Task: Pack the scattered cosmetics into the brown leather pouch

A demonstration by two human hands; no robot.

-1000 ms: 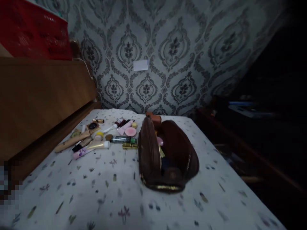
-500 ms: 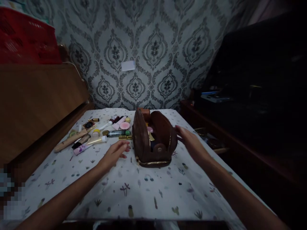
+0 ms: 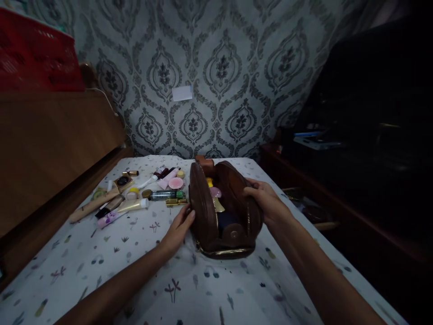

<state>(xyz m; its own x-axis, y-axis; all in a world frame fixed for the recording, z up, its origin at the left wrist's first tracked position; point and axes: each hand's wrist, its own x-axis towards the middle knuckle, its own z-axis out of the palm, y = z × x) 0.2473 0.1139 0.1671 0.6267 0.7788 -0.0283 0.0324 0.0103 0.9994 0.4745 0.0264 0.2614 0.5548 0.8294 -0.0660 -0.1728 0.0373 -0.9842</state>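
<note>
Our two hands on the open brown pouch (image 3: 223,212), mid-surface, dim room.
Our left hand (image 3: 179,228) lies flat with straight fingers against the pouch's left side, gripping nothing; our right hand (image 3: 265,203) curls over the rim of its right flap, clasping it. The pouch stands unzipped on a white cloth with small prints (image 3: 135,271), items visible inside. Loose cosmetics (image 3: 135,194) lie scattered to the left, apart from it. Behind is damask wallpaper (image 3: 219,67) with a white slip (image 3: 181,93); wooden panel (image 3: 50,144) and red crate (image 3: 34,54) at left, dark furniture (image 3: 355,158) at right.
</note>
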